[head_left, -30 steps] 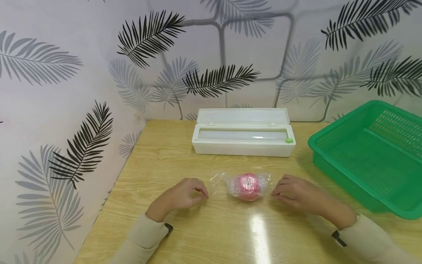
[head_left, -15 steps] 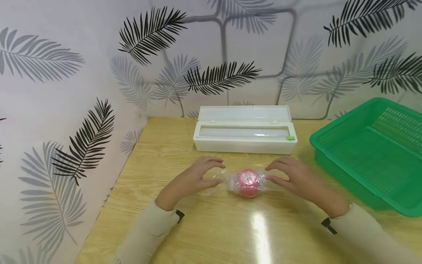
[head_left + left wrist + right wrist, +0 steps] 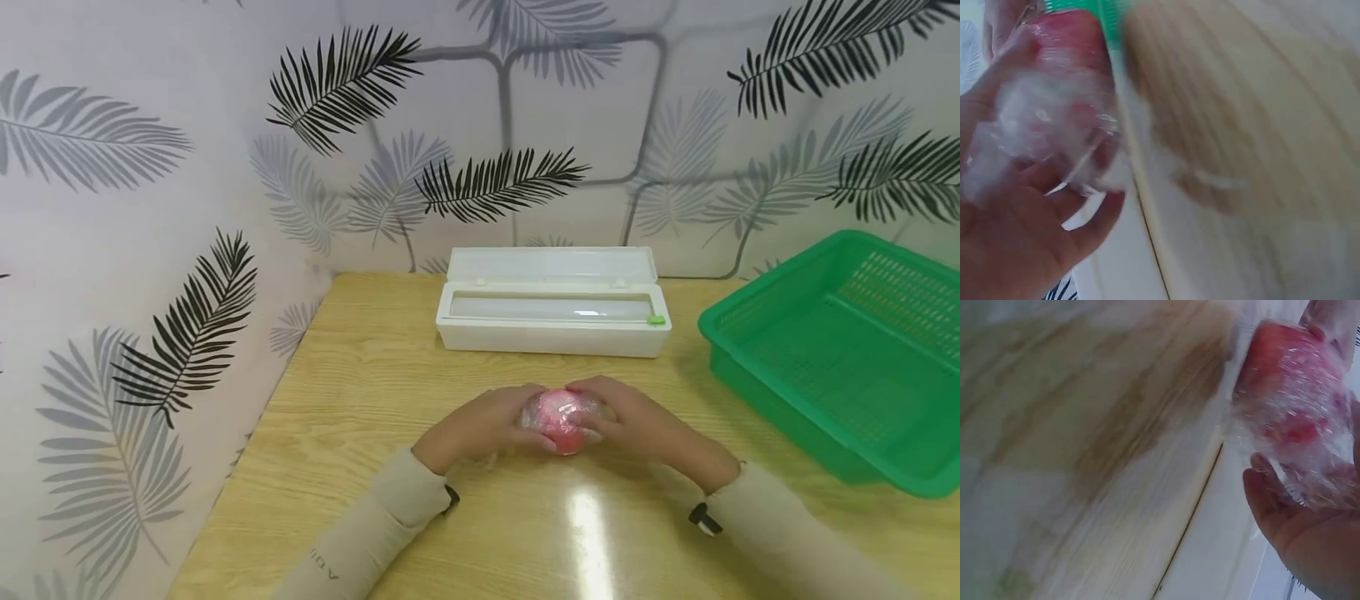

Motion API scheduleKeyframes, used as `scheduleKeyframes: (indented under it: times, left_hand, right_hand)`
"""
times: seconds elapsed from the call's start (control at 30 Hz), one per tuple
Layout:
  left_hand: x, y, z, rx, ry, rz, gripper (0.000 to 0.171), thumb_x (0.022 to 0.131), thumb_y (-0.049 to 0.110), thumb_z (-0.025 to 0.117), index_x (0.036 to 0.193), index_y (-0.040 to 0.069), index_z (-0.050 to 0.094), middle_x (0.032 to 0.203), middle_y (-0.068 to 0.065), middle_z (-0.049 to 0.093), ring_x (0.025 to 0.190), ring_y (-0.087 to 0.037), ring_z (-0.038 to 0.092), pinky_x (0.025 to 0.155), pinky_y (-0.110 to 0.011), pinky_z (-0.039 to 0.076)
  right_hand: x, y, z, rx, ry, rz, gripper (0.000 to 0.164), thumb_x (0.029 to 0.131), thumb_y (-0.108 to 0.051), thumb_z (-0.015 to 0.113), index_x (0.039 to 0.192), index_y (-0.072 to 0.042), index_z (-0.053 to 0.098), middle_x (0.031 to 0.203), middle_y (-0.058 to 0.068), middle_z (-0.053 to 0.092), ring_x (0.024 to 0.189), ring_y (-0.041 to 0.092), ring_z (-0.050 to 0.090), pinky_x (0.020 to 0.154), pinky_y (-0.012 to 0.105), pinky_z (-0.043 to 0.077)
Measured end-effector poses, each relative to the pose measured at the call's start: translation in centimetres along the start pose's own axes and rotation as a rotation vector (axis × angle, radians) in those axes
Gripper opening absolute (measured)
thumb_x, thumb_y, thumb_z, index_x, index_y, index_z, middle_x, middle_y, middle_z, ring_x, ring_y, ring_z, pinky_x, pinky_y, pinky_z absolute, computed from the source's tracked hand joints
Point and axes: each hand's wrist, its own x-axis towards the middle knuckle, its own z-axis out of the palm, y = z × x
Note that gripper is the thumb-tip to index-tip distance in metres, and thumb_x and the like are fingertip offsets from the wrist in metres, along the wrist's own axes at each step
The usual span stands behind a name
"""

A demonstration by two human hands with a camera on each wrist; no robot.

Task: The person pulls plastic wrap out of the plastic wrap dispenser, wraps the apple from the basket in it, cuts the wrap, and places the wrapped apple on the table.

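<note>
A round red-pink fruit (image 3: 561,421) wrapped in clear cling film lies between the two hands in the head view. My left hand (image 3: 483,425) grips it from the left, thumb at the near side and fingers toward the far side. From the right, my right hand (image 3: 641,417) holds it with fingers curled around. Loose, crumpled film (image 3: 1041,119) bunches against the left palm in the left wrist view. The right wrist view shows the wrinkled film (image 3: 1297,412) tight over the fruit, with its gathered end over the right palm.
Behind the hands stands a white cling film dispenser (image 3: 551,340), lid raised, with a roll inside and a green slider (image 3: 656,320) at its right end. A green plastic basket (image 3: 787,417) is at the right. The wooden table (image 3: 360,350) meets patterned walls at back and left.
Both hands have come inward from either side of the wrapped fruit, opening on the way, and now grip it. The loose film ends are gathered in against it.
</note>
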Motion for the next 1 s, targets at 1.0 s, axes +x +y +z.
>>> scheduleKeyframes:
  times: [1.0]
  left_hand:
    - [1.2, 10.4, -1.4, 0.112, 0.896, 0.64, 0.055, 0.078, 0.037, 0.057, 0.116, 0.002, 0.04, 0.123, -0.017, 0.041, 0.113, -0.027, 0.043, 0.088, -0.032, 0.043]
  right_hand:
    - [1.5, -10.5, -2.3, 0.579, 0.685, -0.031, 0.037, 0.098, -0.024, 0.026, 0.106, 0.0, 0.053, 0.103, 0.006, 0.055, 0.092, 0.019, 0.052, 0.071, 0.024, 0.05]
